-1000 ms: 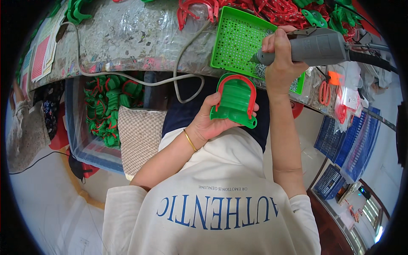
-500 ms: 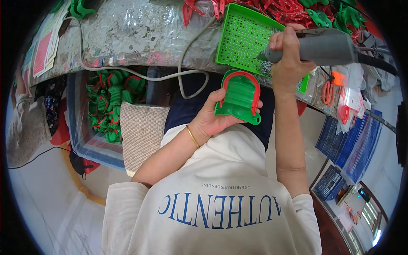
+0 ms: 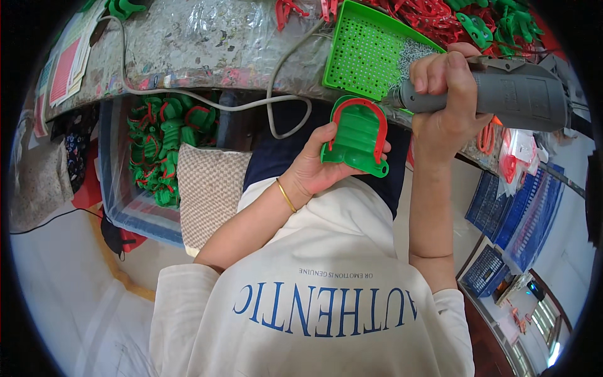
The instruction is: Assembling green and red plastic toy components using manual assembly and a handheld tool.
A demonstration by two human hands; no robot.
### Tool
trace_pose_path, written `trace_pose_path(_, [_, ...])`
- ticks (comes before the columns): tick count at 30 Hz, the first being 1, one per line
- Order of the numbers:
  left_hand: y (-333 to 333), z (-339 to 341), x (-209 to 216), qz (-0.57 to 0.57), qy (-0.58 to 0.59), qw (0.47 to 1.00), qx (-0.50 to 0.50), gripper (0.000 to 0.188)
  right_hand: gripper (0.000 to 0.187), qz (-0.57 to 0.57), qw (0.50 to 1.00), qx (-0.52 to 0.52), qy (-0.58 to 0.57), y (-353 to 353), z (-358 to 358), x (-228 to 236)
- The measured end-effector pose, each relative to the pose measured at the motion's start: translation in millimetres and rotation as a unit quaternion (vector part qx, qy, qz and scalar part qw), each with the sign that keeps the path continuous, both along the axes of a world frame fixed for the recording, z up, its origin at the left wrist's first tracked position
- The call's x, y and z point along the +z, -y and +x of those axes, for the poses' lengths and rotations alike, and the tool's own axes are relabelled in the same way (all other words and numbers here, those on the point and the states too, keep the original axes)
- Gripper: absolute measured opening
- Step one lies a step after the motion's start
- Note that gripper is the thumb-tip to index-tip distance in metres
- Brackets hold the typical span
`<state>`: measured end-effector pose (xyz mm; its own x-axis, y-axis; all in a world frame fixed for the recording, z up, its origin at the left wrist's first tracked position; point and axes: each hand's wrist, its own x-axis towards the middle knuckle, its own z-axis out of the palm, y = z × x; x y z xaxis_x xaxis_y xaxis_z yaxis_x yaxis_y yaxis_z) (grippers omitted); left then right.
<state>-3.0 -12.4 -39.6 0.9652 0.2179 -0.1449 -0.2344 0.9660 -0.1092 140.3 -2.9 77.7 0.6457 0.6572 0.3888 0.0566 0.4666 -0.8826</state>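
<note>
My left hand point(image 3: 309, 162) grips a green plastic shell point(image 3: 357, 133) with ridges across it, its thumb on the left edge and fingers underneath. A red U-shaped plastic strip point(image 3: 382, 125) lies along the shell's rim. My right hand point(image 3: 449, 107) is wrapped round a grey electric screwdriver point(image 3: 521, 97), which points left. The tool's tip hangs just beyond the upper right of the shell, over the near edge of a bright green perforated tray point(image 3: 361, 60). Small silvery screws point(image 3: 418, 53) are heaped in the tray's right part. I cannot make out whether the tip carries a screw.
Red plastic strips point(image 3: 414, 16) and green parts point(image 3: 477, 28) are piled behind the tray. A pale cable point(image 3: 207, 112) loops across the table edge. Left of my lap, a lined bin point(image 3: 113, 182) contains green-and-red pieces. Orange-handled scissors point(image 3: 485, 138) lie at the right.
The screwdriver has swung from over the tray toward me and slightly right, its tip now nearer the shell. My left hand has shifted slightly right and upward with the shell.
</note>
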Motion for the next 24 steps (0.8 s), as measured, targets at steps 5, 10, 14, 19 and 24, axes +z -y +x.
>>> trace_pose_path(5, [-0.1, 0.2, 0.5, 0.003, 0.000, 1.000, 0.001, 0.075, 0.012, -0.012, 1.000, -0.005, 0.003, -0.7, -4.5, 0.0])
trace_pose_path(10, [0.0, -0.1, 3.9, 0.003, -0.009, 1.000, -0.001, 0.076, 0.012, -0.014, 1.000, -0.012, 0.017, -0.5, -7.5, -0.4])
trace_pose_path(14, [0.1, 0.2, 5.0, 0.002, -0.003, 1.000, -0.001, 0.076, 0.012, 0.023, 0.999, 0.023, -0.006, -1.8, -1.6, -5.8])
trace_pose_path(19, [0.3, -1.3, 9.0, 0.010, 0.006, 1.000, -0.006, 0.076, 0.009, 0.008, 1.000, 0.028, 0.012, -0.1, -4.7, -1.8])
trace_pose_path(24, [0.4, -5.1, 12.4, 0.051, 0.018, 0.999, 0.008, 0.076, 0.012, 0.008, 0.998, 0.053, 0.015, 3.6, -3.9, -0.1])
